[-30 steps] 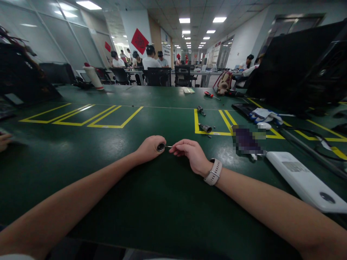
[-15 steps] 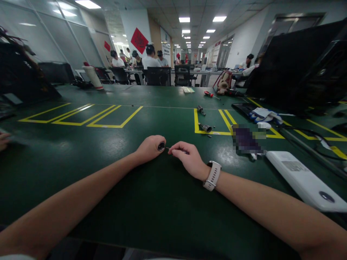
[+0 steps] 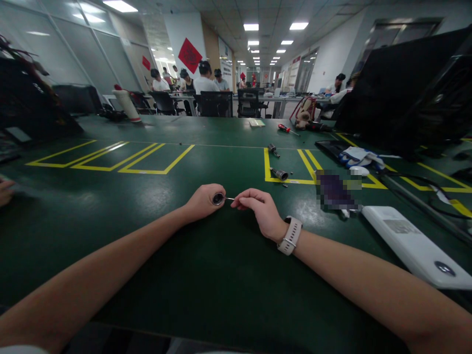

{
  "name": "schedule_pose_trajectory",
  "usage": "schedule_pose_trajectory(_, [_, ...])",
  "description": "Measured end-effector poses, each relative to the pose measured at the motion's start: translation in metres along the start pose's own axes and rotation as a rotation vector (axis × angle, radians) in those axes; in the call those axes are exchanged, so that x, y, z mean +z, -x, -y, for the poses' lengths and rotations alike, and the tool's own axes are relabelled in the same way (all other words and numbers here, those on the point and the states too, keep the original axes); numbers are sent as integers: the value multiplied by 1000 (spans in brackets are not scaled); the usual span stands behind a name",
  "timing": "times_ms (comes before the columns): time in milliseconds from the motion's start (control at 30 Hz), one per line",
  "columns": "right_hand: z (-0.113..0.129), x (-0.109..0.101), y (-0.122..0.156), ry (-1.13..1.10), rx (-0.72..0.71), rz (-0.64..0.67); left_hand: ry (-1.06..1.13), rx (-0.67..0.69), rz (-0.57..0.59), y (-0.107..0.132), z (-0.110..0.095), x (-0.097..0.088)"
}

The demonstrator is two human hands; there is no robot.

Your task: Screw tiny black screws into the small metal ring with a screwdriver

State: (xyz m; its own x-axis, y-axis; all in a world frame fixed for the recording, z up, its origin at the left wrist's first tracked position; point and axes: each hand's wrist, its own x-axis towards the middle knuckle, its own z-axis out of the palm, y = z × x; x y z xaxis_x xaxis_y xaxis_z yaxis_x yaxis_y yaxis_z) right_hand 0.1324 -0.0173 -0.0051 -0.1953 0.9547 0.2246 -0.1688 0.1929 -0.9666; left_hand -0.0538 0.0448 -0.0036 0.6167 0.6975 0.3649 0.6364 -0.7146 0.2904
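My left hand (image 3: pixel 202 201) rests on the green table (image 3: pixel 206 275), fingers curled round a small dark metal cylinder (image 3: pixel 218 198) whose round end faces right. My right hand (image 3: pixel 258 209), with a pale watch on the wrist, pinches a thin metal tool (image 3: pixel 229 198) whose tip points into the end of the cylinder. Both hands lie at the table's middle, close together.
Two similar metal cylinders (image 3: pixel 279 173) (image 3: pixel 273 149) lie by yellow tape lines beyond. A red-handled screwdriver (image 3: pixel 286 129), gloves (image 3: pixel 359 156), a white flat device (image 3: pixel 413 246) and cables sit to the right. Another person's hand (image 3: pixel 5 191) shows at the left edge; people sit at far tables.
My right hand shifted slightly, its wrist rolling back after turning the thin tool. The left hand and cylinder stayed put.
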Motion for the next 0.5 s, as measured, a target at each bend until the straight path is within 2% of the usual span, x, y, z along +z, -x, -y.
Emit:
schedule_pose_trajectory(100, [5, 3, 4, 222, -69, 19, -77, -18, 15, 0, -1, 0])
schedule_pose_trajectory(167, [7, 5, 4, 259, -54, 33, -120, -23, 31, 0, -1, 1])
schedule_pose_trajectory(367, [5, 0, -3, -108, 139, 26, -43, 18, -9, 2, 1, 1])
schedule_pose_trajectory(500, [4, -2, -6, -203, 202, 40, 54, 2, -63, 2, 3, 1])
